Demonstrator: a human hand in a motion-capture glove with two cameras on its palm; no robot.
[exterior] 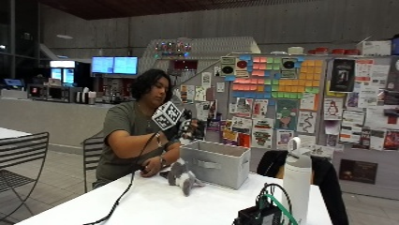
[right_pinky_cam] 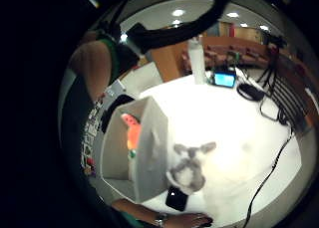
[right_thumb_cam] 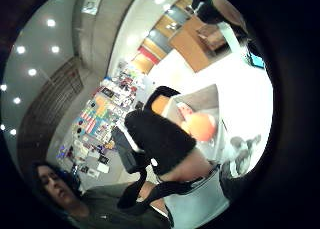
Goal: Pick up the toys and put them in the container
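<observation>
One grey plush toy [exterior: 182,177] lies on the white table [exterior: 156,204], just beside the near wall of the grey fabric container [exterior: 215,163], at about seven o'clock from it in the outside view. The little-finger-side palm view shows the same toy [right_pinky_cam: 188,167] against the container [right_pinky_cam: 149,153], with an orange and red toy [right_pinky_cam: 131,131] already inside the bin. That orange toy [right_thumb_cam: 200,126] also shows in the thumb-side palm view, beyond a black furry toy [right_thumb_cam: 159,138] that fills the middle of the picture close to the palm.

The gloved right hand [exterior: 187,126] is raised above the far left edge of the container, at roughly eleven o'clock from its centre. Whether its fingers curl round anything I cannot tell. The bare left hand [exterior: 150,169] rests flat on the table, near a black phone [right_pinky_cam: 176,198] beside the plush.

A white bottle [exterior: 297,174] stands at four o'clock from the container, with a small device and cables [exterior: 262,213] toward the table's near edge. Open tabletop spreads toward six and seven o'clock. Behind the person stands a wall of coloured notes and posters [exterior: 280,84]; a metal chair [exterior: 22,157] stands off at nine o'clock.
</observation>
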